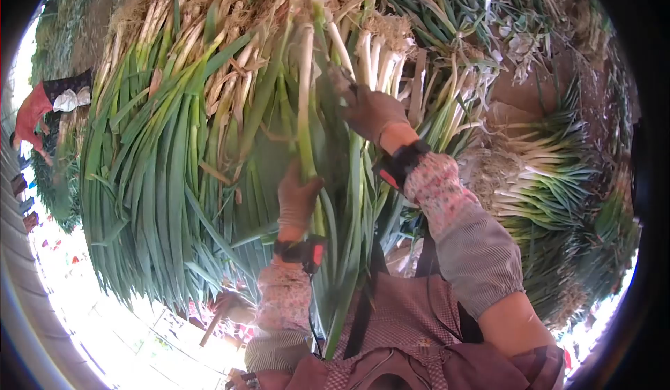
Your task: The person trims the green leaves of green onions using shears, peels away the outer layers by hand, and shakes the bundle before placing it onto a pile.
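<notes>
My left hand point(299, 198), in a brownish glove, is closed around the green part of a long green onion point(305, 90). The stalk stands nearly vertical in view, its white end up and its leaves running down toward my apron. To the right and higher, my gloved right hand point(375, 116) is closed beside the upper stalks. A dark, blurred shape shows at its fingertips, and I cannot make out what it is. Behind both hands lies a big heap of green onions point(160, 139), with dry roots at the top and leaves hanging down.
To the right, a smaller pile of green onions point(551, 167) lies with roots facing left. Loose leaves and peelings point(460, 13) cover the upper right. At the far left a person in a red top point(33, 114) is bent beside more onions.
</notes>
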Available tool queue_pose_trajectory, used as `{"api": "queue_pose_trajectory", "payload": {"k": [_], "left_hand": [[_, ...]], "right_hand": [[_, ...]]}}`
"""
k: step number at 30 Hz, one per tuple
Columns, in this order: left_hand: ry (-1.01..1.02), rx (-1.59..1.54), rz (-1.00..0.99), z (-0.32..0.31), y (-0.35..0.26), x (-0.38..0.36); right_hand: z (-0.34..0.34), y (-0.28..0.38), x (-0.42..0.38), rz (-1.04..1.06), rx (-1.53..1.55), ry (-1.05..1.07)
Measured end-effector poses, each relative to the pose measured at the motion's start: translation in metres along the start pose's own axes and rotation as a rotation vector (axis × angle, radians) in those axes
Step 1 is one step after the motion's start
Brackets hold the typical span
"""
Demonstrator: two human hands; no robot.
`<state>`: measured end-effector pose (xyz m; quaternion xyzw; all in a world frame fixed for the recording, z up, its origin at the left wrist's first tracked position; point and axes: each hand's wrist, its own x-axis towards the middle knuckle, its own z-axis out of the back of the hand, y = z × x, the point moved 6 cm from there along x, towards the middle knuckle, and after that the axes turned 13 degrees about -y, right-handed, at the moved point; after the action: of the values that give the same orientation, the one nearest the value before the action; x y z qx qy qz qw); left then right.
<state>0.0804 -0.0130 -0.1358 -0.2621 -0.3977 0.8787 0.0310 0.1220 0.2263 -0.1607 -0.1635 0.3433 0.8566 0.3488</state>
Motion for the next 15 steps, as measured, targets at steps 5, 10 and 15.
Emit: {"api": "queue_pose_trajectory", "payload": {"k": [5, 10, 15], "left_hand": [[0.195, -0.299, 0.314, 0.01, -0.003, -0.004], [0.203, -0.492, 0.309, 0.012, -0.013, -0.015], [-0.014, 0.396, -0.777, -0.009, -0.012, -0.026]], "right_hand": [[0.009, 0.003, -0.052, 0.062, -0.004, -0.024], [-0.005, 0.005, -0.094, 0.19, -0.043, -0.033], [-0.011, 0.0, -0.097, 0.518, -0.083, -0.307]]}}
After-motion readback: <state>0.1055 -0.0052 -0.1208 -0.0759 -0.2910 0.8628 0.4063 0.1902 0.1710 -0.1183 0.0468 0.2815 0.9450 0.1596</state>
